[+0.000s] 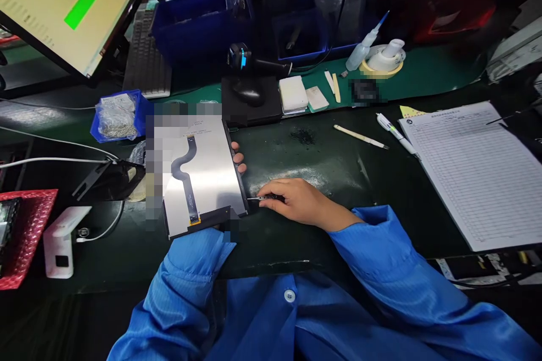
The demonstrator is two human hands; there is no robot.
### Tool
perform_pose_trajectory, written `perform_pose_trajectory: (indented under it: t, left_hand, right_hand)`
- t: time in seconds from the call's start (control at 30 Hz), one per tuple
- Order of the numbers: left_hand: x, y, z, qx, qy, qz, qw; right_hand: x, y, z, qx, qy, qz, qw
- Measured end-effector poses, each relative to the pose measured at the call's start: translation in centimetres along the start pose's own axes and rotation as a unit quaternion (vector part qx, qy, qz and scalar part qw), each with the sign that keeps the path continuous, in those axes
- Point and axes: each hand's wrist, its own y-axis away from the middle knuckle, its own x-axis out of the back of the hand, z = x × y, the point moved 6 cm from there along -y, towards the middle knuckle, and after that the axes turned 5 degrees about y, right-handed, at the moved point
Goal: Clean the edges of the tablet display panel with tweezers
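A tablet-sized display panel (215, 175) with a silvery back rests tilted on my left hand (237, 157). Three fingertips wrap round its right edge, while the palm stays hidden underneath. Down the silvery back runs a dark flex cable (182, 172) with a bend in it. My right hand (296, 200) pinches a slim metal-tipped tool (254, 198). Its tip reaches the panel's lower right edge; whether it touches cannot be made out. Parts of the panel's left and top are blurred by blocks.
A monitor (51, 11) stands at upper left, with a keyboard (144, 59) beside it. Farther back are blue bins (190, 22) and a barcode scanner (254, 62). To the right lie a brush-like stick (359, 136), a pen (396, 134) and a ruled form (470, 169). A white bracket (61, 242) sits left.
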Motion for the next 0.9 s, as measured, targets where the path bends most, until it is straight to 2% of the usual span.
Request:
perform_pose_trajectory:
  t: [0.1, 0.27, 0.43, 0.6, 0.8, 0.9]
  left_hand:
    - [-0.05, -0.06, -0.08, 0.003, -0.002, 0.003, 1.0]
    - [-0.07, 0.05, -0.06, -0.019, 0.011, -0.004, 1.0]
    - [0.31, -0.2, -0.23, -0.006, 0.014, 0.002, 1.0]
    - [0.23, -0.09, -0.15, -0.045, 0.035, 0.003, 0.998]
    - [0.07, -0.08, -0.4, -0.029, 0.014, 0.002, 0.999]
    - [0.07, -0.05, -0.32, -0.049, 0.012, -0.013, 0.999]
  right_hand:
    - [0.07, 0.0, -0.23, 0.021, 0.012, 0.007, 1.0]
    - [-0.08, 0.12, 0.17, -0.012, -0.011, -0.004, 1.0]
    - [0.09, 0.12, -0.16, 0.035, 0.019, 0.016, 0.999]
    - [-0.04, 0.17, 0.14, -0.004, -0.008, 0.007, 1.0]
    - [0.0, 0.12, -0.16, 0.041, 0.019, 0.019, 0.999]
    - [-0.04, 0.13, 0.08, 0.013, -0.004, 0.015, 1.0]
